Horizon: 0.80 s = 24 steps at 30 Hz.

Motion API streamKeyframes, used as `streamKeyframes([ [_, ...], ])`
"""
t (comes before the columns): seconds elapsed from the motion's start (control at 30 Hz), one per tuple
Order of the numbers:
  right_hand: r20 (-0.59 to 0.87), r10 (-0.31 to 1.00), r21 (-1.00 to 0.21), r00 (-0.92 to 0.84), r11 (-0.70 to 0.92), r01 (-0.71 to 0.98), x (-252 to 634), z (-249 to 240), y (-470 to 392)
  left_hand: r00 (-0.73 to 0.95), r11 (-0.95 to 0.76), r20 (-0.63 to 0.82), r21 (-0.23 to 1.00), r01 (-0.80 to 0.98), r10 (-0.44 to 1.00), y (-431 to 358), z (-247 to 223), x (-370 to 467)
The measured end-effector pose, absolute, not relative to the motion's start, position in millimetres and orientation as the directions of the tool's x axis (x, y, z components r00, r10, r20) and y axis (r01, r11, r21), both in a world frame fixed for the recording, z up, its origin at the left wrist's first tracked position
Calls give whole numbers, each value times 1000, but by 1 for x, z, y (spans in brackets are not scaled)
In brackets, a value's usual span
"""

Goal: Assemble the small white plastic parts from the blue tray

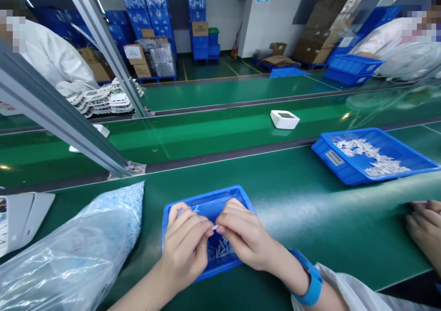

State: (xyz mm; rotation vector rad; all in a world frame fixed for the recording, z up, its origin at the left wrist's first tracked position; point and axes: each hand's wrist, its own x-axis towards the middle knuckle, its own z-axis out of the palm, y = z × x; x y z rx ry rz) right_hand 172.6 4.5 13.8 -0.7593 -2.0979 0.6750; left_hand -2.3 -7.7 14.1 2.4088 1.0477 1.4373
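Note:
Both hands meet over a small blue bin (248, 201) on the green bench. My left hand (188, 242) pinches one end of a small white plastic piece (215, 227). At its other end, the fingertips of my right hand (243, 230) are closed on the same piece. Beneath the hands, several similar pale pieces (223, 249) lie loose in the bin; my hands hide part of its inside. A blue band is around my right wrist.
A clear bag of blue-white bits (113, 219) and a white housing (25, 217) lie left. A blue tray (347, 175) of white pieces stands right, near another person's hand (427, 228). A metal post (103, 53) rises left; a white device (284, 119) sits on the belt.

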Motion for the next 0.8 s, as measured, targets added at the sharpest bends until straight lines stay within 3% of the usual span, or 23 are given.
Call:
streamKeyframes([
  [0.17, 362, 782, -775, -508, 555, 302, 175, 24, 7, 350, -722, 644, 511, 466, 681, -4, 11, -1],
  [0.27, 309, 863, -742, -401, 482, 466, 192, 35, 19, 290, -614, 553, 595, 519, 781, -2, 10, -1],
  [0.33, 247, 937, -609, -248, 350, 712, 213, 37, 31, 175, -509, 500, 677, 532, 848, 0, 9, -2],
  [0.4, 143, 989, -310, -31, 74, 948, 237, 32, 43, 67, -427, 463, 739, 521, 884, 1, 9, -3],
  [0.43, 97, 992, -166, 83, -66, 984, 249, 28, 48, 33, -402, 451, 756, 517, 892, 2, 8, -4],
  [0.5, 23, 974, -22, 223, -223, 975, 265, 21, 54, 18, -387, 443, 763, 517, 896, 4, 9, -5],
  [0.57, 42, 982, -48, 185, -183, 982, 268, 19, 55, 40, -396, 449, 739, 544, 893, 5, 11, -6],
  [0.67, 202, 972, -242, -120, 168, 956, 242, 26, 47, 188, -406, 387, 623, 668, 903, 4, 18, -8],
  [0.73, 242, 911, -299, -333, 396, 868, 214, 29, 36, 343, -416, 237, 479, 773, 909, 1, 21, -9],
  [0.8, 168, 861, -257, -480, 509, 822, 187, 26, 25, 440, -436, 69, 335, 835, 895, -2, 20, -8],
])
